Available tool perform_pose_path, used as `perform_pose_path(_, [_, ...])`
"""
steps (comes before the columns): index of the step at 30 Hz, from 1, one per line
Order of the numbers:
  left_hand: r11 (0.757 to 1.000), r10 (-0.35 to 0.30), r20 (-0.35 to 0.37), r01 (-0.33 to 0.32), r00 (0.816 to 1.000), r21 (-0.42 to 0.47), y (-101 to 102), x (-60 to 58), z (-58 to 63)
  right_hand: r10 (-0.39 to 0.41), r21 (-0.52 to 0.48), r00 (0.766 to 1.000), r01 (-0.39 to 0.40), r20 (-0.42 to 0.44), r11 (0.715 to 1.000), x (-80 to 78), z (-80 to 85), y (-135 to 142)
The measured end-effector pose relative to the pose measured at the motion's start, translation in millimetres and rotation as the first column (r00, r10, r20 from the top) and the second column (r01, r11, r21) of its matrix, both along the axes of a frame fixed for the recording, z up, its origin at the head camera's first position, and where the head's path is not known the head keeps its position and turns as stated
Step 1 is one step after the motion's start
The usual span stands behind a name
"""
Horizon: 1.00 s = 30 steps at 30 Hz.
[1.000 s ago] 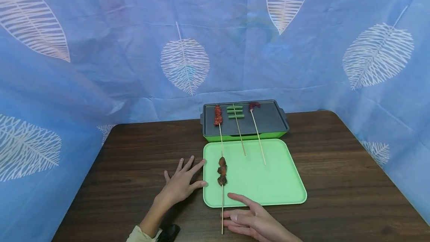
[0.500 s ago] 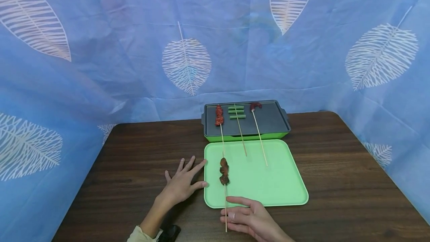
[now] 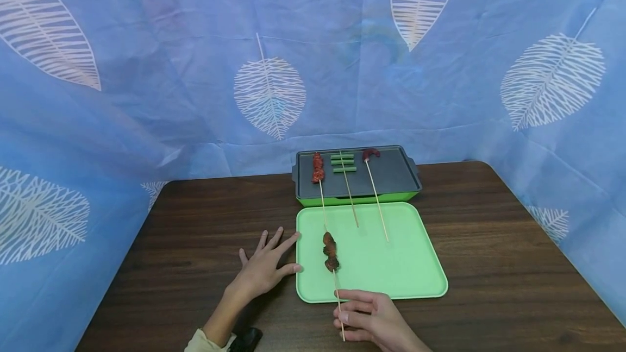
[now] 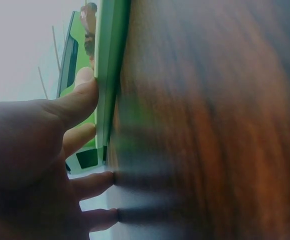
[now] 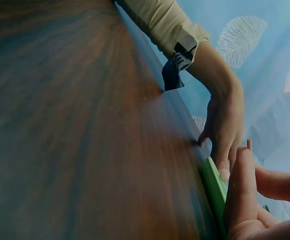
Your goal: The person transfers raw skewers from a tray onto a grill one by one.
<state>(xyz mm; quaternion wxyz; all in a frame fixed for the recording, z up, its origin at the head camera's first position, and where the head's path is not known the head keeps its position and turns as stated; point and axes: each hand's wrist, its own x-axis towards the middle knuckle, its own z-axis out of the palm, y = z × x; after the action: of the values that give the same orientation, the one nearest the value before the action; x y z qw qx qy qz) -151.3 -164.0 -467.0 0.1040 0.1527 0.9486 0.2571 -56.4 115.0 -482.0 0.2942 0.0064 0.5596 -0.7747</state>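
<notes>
A brown meat skewer (image 3: 330, 252) lies over the left part of the light green tray (image 3: 381, 281), its bare stick slanting past the front rim. The right hand (image 3: 374, 319) pinches that stick low down between thumb and fingers. In the right wrist view, the stick's end (image 5: 249, 144) pokes up behind a finger of the right hand (image 5: 250, 200). With fingers spread, the left hand (image 3: 261, 270) touches the tray's left rim. The left wrist view has the left hand (image 4: 50, 135) with its thumb and a finger against the tray's edge (image 4: 107, 70), other fingertips on the table.
Behind the tray stands a green grill with a dark plate (image 3: 393, 178). A red meat skewer (image 3: 318, 167), a green vegetable skewer (image 3: 344, 169) and a dark red curled skewer (image 3: 370, 153) lie on it, sticks reaching over the tray. The wooden table (image 3: 195, 221) meets a blue leaf-print cloth (image 3: 332, 86).
The right hand has moved slightly right, taking the lower end of the brown meat skewer with it, so the skewer now slants. The left hand stays at the tray's left rim.
</notes>
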Motion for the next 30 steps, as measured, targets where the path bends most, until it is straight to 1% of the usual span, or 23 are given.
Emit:
perform_pose_path(4, [1.0,-0.006,-0.009,0.005,1.0,-0.002,-1,-0.6,-0.7,-0.002,0.002,1.0,0.002,-0.006,1.0,3.4,-2.1,7])
perform_pose_path(7, [1.0,-0.007,-0.004,0.007,1.0,-0.002,-2,-0.6,-2.1,-0.008,-0.002,1.0,0.008,-0.027,1.0,5.6,0.4,10])
perform_pose_path(11, [1.0,-0.008,0.009,0.008,1.0,-0.002,-2,-0.4,-3.5,-0.013,0.01,0.996,0.014,-0.092,1.0,6.5,10.1,14])
perform_pose_path(15, [1.0,-0.012,0.009,0.012,1.0,-0.009,-1,-0.9,-3.2,-0.025,0.056,0.987,0.035,-0.161,0.998,2.9,23.9,18])
perform_pose_path(20, [1.0,-0.014,0.009,0.014,1.0,-0.002,-1,-2.1,-0.8,-0.043,0.134,0.972,0.076,-0.23,0.988,-8.1,44.4,21])
perform_pose_path(24, [1.0,-0.011,0.008,0.011,1.0,0.0,-1,-2.0,0.4,-0.048,0.178,0.96,0.1,-0.277,0.979,-21.4,59.6,25])
perform_pose_path(26, [1.0,-0.009,0.01,0.009,1.0,-0.001,-1,-1.4,0.2,-0.047,0.199,0.956,0.108,-0.291,0.974,-29.3,65.8,28])
perform_pose_path(30, [1.0,-0.011,0.016,0.011,1.0,0.0,-1,0.3,-0.9,-0.063,0.231,0.956,0.133,-0.288,0.964,-44.1,77.1,38])
